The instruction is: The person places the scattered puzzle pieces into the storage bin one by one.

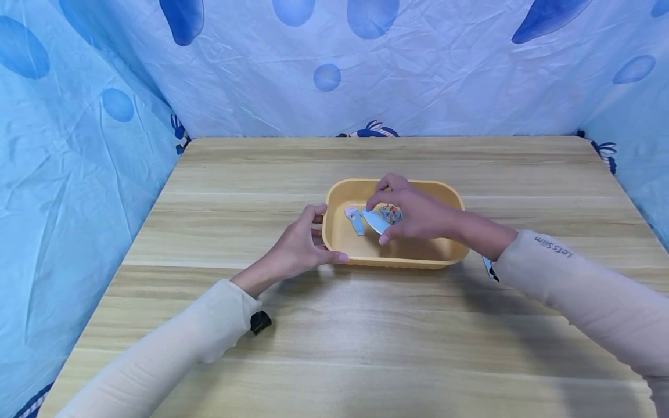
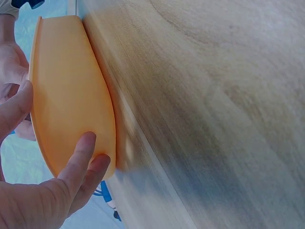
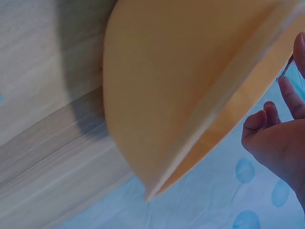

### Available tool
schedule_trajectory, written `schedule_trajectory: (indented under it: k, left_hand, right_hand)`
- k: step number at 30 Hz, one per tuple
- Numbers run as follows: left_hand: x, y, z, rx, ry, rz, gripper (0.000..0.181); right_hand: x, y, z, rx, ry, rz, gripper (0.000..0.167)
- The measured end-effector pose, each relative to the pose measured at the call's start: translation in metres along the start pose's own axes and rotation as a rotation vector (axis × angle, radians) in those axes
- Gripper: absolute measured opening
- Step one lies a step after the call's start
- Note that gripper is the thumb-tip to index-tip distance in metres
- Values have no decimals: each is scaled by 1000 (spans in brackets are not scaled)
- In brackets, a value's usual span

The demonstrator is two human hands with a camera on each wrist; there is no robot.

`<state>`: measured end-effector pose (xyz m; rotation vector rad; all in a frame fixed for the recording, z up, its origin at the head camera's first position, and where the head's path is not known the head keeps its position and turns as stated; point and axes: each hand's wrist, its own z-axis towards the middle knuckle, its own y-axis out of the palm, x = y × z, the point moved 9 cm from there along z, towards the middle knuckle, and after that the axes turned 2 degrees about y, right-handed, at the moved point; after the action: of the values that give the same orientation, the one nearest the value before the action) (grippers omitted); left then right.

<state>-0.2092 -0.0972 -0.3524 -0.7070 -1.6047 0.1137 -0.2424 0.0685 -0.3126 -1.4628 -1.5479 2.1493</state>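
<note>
A yellow-orange plastic bin (image 1: 397,262) with rounded corners stands on the table. My left hand (image 1: 303,244) grips its left end, thumb at the front rim and fingers against the outer end wall (image 2: 71,90). Over the bin, my right hand (image 1: 413,212) pinches a flat, light-blue, pointed-oval piece (image 1: 375,222) between thumb and forefinger; the right wrist view shows it only as a thin edge (image 3: 287,66). Inside the bin lie a small blue-and-pink flat piece (image 1: 355,220) and a multicoloured piece (image 1: 391,213), the latter partly hidden behind the held piece and right hand.
A small blue-and-black thing (image 1: 489,267) lies on the wood-grain table (image 1: 334,337) right of the bin, partly covered by the right sleeve (image 1: 554,273). A blue patterned curtain (image 1: 251,75) surrounds the table's back and sides. A black object (image 1: 259,322) sits at the left wrist.
</note>
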Motion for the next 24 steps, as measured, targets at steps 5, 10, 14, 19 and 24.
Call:
schedule_trajectory:
  k: [5, 10, 14, 19, 24]
  left_hand:
    - [0, 0, 1, -2, 12, -4, 105]
    - [0, 0, 1, -7, 12, -15, 104]
    - [0, 1, 0, -15, 12, -30, 104]
    - [0, 2, 0, -22, 18, -36, 103]
    - [0, 1, 0, -19, 19, -41, 102]
  right_hand:
    - [-5, 10, 4, -23, -22, 18, 53]
    - [-12, 18, 10, -31, -53, 1, 53]
    - [-18, 26, 15, -48, -67, -6, 51]
    - [-23, 32, 20, -57, -92, -10, 49]
    - [-28, 34, 24, -73, -107, -7, 52]
